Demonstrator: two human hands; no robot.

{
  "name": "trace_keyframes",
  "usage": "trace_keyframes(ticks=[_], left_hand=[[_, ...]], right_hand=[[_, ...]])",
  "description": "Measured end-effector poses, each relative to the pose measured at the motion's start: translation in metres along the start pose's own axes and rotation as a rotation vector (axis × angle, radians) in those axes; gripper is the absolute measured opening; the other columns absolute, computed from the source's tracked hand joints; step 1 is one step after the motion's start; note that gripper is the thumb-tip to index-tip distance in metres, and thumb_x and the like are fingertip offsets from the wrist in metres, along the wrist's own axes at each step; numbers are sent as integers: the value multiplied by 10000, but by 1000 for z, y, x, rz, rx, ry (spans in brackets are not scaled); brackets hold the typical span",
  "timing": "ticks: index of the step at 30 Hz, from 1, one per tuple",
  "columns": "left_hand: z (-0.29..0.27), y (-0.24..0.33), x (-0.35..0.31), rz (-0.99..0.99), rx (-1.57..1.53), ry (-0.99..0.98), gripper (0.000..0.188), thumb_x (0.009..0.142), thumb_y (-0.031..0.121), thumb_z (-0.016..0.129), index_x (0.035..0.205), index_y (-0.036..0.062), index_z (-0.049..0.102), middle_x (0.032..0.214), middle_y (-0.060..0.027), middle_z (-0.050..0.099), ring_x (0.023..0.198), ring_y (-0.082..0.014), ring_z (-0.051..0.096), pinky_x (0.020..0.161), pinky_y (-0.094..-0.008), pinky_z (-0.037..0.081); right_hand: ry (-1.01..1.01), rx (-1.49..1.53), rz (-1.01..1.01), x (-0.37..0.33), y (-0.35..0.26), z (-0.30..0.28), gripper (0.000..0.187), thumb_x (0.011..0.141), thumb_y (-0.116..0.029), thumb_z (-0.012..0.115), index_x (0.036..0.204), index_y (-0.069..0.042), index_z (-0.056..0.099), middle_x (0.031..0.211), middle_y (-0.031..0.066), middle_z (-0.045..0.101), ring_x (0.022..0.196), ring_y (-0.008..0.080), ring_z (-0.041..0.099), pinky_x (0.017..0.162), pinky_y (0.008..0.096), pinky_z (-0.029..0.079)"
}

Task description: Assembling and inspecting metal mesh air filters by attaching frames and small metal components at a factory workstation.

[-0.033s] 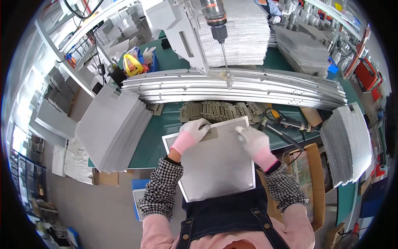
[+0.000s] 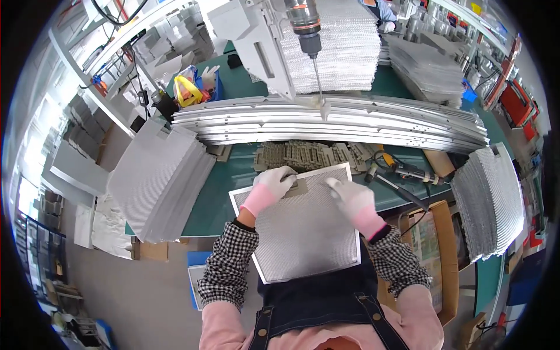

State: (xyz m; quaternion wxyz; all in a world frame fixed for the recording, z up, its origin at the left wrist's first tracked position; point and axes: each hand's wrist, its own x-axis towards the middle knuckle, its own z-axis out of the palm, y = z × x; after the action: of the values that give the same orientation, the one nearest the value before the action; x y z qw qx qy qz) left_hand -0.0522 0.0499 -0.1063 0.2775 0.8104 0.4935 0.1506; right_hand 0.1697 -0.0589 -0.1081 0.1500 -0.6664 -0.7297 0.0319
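Our right hand (image 2: 352, 201) has shifted slightly left over the panel (image 2: 306, 236); our left hand (image 2: 279, 184) stays at the top edge, beside the tan tab (image 2: 299, 188). Hands apart, we have the panel beneath both. We probably do best steadying it with the left and keeping the right light. We cannot tell whether either grips: the right's fingertips blur, and the left hides its own and part of the tab.
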Motion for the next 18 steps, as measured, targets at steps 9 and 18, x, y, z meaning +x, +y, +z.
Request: trace_keyframes(ticks=[9, 18], left_hand=[[-2, 2, 0, 11, -42, -47, 319, 944, 345, 538, 1079, 113, 710, 933, -120, 728, 892, -290, 695, 839, -374, 521], [3, -5, 1, 19, -6, -29, 331, 940, 365, 527, 1079, 129, 713, 937, -120, 727, 901, -304, 694, 839, -380, 523]], right_hand=[[205, -5, -86, 8, -1, 38, 112, 920, -239, 612, 975, -144, 593, 772, 50, 625, 647, 265, 654, 561, 394, 514], [145, -133, -116, 16, -4, 31, 90, 930, -234, 567, 912, -146, 563, 726, 40, 627, 586, 240, 669, 495, 393, 532]])
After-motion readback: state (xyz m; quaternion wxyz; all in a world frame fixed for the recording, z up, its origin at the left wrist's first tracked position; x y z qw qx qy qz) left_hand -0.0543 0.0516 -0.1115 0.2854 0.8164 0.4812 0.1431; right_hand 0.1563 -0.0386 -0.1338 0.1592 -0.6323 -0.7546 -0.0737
